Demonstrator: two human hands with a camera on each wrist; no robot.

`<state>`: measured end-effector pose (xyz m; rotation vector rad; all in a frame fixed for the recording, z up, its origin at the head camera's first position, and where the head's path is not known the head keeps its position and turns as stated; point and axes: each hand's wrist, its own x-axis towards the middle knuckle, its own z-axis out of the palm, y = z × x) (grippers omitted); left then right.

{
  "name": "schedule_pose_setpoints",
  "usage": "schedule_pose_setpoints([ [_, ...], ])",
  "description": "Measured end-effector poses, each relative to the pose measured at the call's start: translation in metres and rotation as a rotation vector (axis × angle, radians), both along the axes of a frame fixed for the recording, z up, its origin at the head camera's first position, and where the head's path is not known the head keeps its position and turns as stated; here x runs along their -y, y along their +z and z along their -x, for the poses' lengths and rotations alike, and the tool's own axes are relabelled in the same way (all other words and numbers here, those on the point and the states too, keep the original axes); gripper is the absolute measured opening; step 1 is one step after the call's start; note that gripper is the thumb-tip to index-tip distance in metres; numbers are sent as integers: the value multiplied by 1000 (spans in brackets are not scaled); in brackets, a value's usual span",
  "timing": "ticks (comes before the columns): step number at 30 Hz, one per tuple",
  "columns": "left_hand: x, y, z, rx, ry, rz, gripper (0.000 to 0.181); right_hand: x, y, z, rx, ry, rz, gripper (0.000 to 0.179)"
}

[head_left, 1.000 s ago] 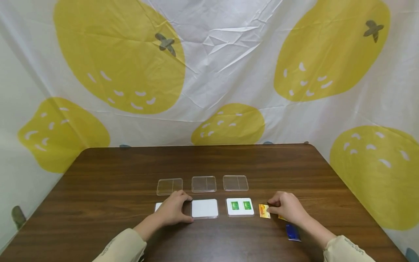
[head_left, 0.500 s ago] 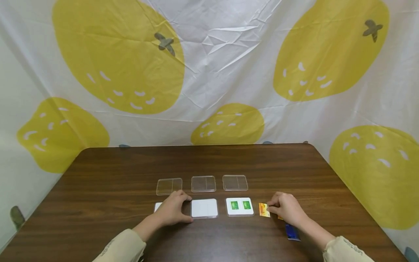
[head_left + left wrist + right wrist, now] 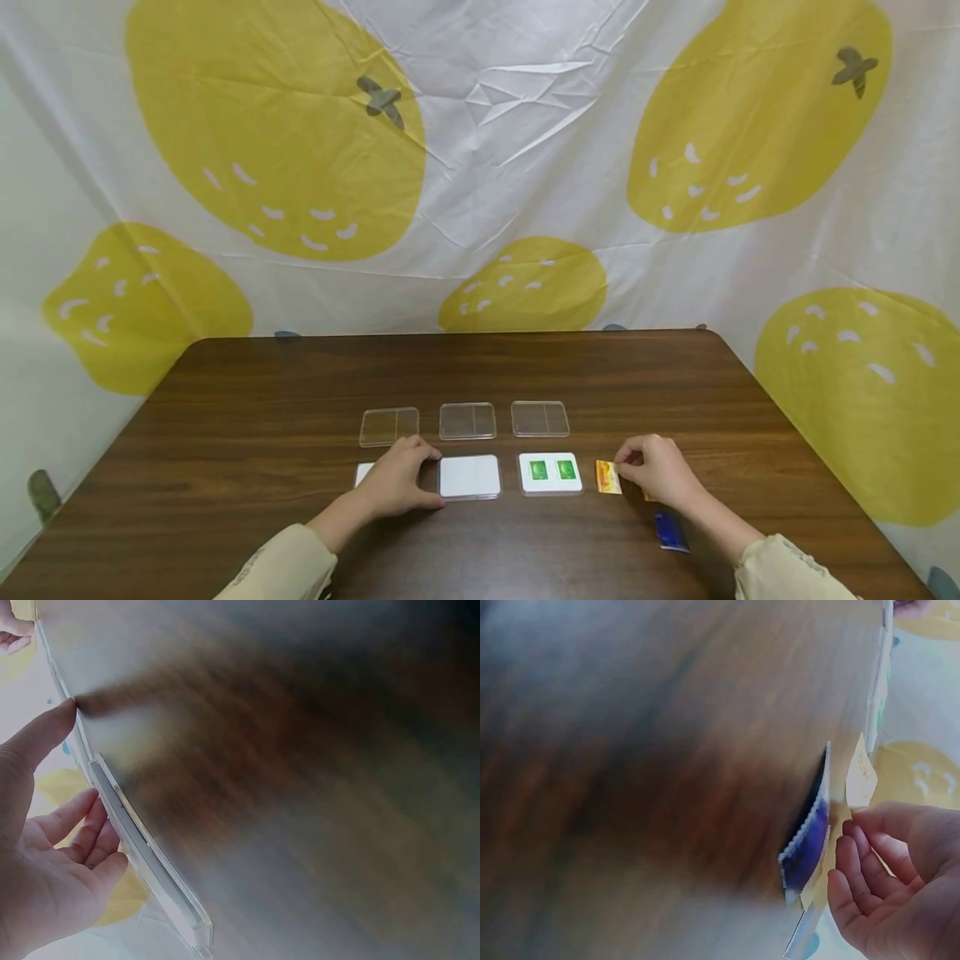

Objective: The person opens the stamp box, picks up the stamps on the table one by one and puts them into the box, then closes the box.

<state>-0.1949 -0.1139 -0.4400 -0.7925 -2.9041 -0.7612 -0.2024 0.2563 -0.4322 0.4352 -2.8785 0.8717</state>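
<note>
Thumb and index finger spread, my left hand [image 3: 396, 479] touches the left corners of the middle clear case with a white insert [image 3: 468, 477]. It covers most of the left case [image 3: 363, 472], whose side shows close to the fingers in the left wrist view. My right hand [image 3: 658, 471] pinches a small orange-and-yellow sachet [image 3: 608, 477] by its right edge, between thumb and index finger. In the right wrist view the sachet [image 3: 861, 777] stands tilted at the fingertips. A second yellow sachet [image 3: 649, 497] lies mostly hidden below this hand, and a blue sachet [image 3: 671, 532] lies nearer the wrist.
To the left of the held sachet is the right-hand case [image 3: 550, 473], with two green pieces on its white insert. Behind the cases lie three clear lids: left [image 3: 389, 427], middle [image 3: 467, 422] and right [image 3: 540, 419]. A lemon-print cloth [image 3: 525, 167] hangs behind the brown table [image 3: 255, 375].
My right hand has moved slightly away from me and to the right, with the orange-and-yellow sachet shifting along in its fingers. The left hand stays at the middle case.
</note>
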Motion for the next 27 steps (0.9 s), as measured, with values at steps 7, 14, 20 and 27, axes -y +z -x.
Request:
schedule_pose_setpoints([
  [7, -1, -2, 1, -1, 0, 2, 55, -7, 6, 4, 59, 36, 62, 5],
  [14, -1, -2, 2, 10, -4, 0, 55, -10, 15, 5, 116, 98, 122, 4],
  [20, -1, -1, 2, 13, 2, 2, 55, -9, 22, 7, 132, 122, 158, 5],
  [27, -2, -2, 2, 14, 4, 7, 55, 0, 28, 13, 149, 146, 191, 5],
])
